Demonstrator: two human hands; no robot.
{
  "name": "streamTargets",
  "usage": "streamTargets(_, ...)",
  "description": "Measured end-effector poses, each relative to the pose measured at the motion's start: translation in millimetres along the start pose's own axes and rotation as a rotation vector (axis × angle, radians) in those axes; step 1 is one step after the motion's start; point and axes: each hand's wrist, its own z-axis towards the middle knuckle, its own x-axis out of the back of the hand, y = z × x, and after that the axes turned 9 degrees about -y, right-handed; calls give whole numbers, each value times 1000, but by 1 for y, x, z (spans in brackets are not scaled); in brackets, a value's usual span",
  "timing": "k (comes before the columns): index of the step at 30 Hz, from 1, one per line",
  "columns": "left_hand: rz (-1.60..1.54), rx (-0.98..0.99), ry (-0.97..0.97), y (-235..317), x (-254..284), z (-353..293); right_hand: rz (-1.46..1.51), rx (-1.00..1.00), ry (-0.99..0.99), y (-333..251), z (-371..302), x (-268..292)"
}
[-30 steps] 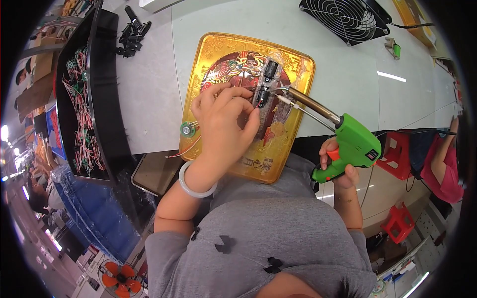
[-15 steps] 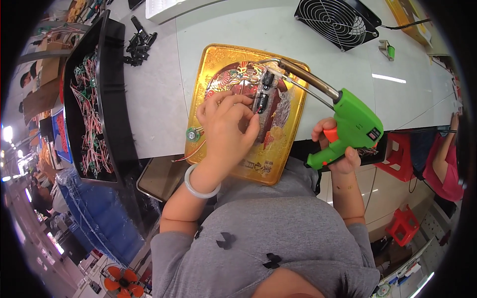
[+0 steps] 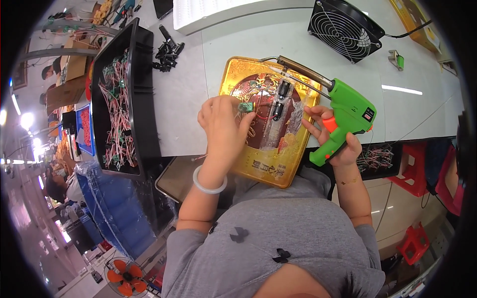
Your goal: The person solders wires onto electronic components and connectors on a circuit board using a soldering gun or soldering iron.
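Between the thumb and fingers of my left hand [image 3: 221,121] is a small green circuit board [image 3: 246,107], held over a gold tin tray [image 3: 233,74]. A red wire runs from the board toward two small black parts [image 3: 278,110], which sit in a row on a clear strip over the tray's dark red middle. My right hand [image 3: 343,149] is wrapped around the handle of a green soldering gun [image 3: 353,111] with an orange trigger. Its metal barrel [image 3: 305,72] points left across the tray's far edge, and a thin tube runs below it.
A black bin [image 3: 141,99] of wired green boards stands at left, with a pile of black parts [image 3: 169,54] beyond it. A black fan [image 3: 345,30] stands at the far right, near a small green-and-metal piece [image 3: 396,60]. More wired boards [image 3: 375,158] lie under the right table edge.
The green circuit board, earlier beside my left wrist, is now up in my left fingers. My left hand has pulled back from the black parts. The whole view has shifted slightly.
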Motion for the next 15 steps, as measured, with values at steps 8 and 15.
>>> streamTargets(8, -51, 3, -170, -4, 8, 4, 80, 67, -15, 2, 0, 4)
streamTargets(15, -780, 6, -110, -9, 12, -9, 97, 19, -46, 3, 2, 4)
